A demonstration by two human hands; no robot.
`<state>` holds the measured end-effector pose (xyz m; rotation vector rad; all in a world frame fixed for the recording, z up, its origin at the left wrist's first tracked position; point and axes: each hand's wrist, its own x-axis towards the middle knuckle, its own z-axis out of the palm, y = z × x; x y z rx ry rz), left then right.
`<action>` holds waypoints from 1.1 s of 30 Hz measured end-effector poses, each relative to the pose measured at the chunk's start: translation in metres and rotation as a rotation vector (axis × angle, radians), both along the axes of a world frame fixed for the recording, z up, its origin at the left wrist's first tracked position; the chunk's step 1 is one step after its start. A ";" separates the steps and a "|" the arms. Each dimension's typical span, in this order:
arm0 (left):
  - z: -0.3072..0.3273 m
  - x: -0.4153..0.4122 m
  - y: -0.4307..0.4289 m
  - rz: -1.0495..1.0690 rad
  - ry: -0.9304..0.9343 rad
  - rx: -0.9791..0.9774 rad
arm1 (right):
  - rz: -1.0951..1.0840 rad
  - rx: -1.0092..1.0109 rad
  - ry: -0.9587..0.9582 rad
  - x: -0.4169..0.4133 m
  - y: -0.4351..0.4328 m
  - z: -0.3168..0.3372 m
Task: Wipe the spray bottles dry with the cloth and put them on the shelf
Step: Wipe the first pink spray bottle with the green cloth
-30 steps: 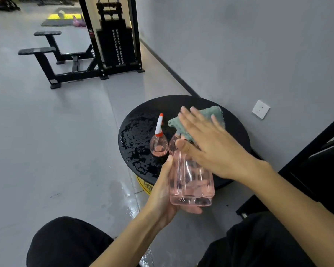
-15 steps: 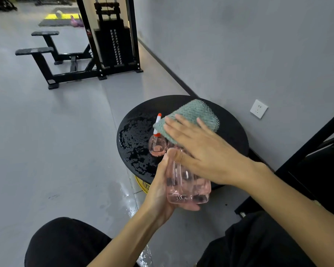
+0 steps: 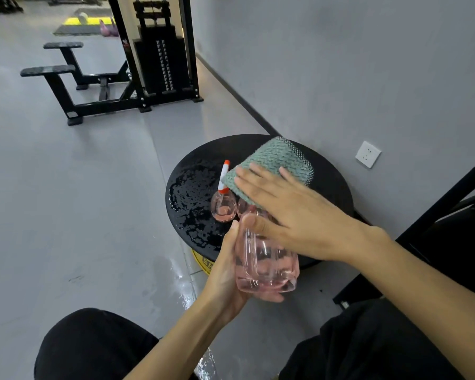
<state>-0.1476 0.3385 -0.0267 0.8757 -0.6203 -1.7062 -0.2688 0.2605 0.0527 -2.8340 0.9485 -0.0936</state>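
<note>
Head view shows the left hand (image 3: 225, 272) curled round a clear pink spray bottle (image 3: 266, 267), which is tipped on its side above the near edge of the round black tabletop (image 3: 332, 193). The right hand (image 3: 294, 215) lies flat with fingers straight, pressing a green waffle cloth (image 3: 274, 163) over the bottle's top end. A second pink bottle (image 3: 223, 207) with a white and orange nozzle stands upright on the tabletop's wet left part.
</note>
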 end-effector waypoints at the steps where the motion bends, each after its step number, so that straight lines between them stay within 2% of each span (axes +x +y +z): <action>1: -0.001 0.000 -0.001 -0.004 -0.006 -0.005 | 0.001 -0.001 -0.003 -0.001 -0.003 0.001; 7: -0.005 0.000 0.000 -0.041 0.015 0.012 | -0.149 -0.093 -0.024 -0.007 -0.030 0.005; 14: 0.001 -0.002 0.001 -0.004 -0.028 -0.016 | 0.056 0.058 -0.021 0.006 0.000 0.003; 21: -0.003 0.001 0.001 -0.036 0.000 0.020 | -0.144 -0.102 -0.048 -0.004 -0.022 -0.001; 23: -0.002 0.001 0.002 -0.042 0.006 0.012 | -0.141 -0.097 -0.044 -0.003 -0.018 -0.003; 28: -0.002 0.004 0.002 -0.025 0.028 0.008 | 0.037 0.016 -0.055 0.001 0.001 -0.001; 33: -0.002 0.005 0.003 -0.048 0.019 0.027 | -0.090 -0.065 -0.069 -0.010 -0.019 0.003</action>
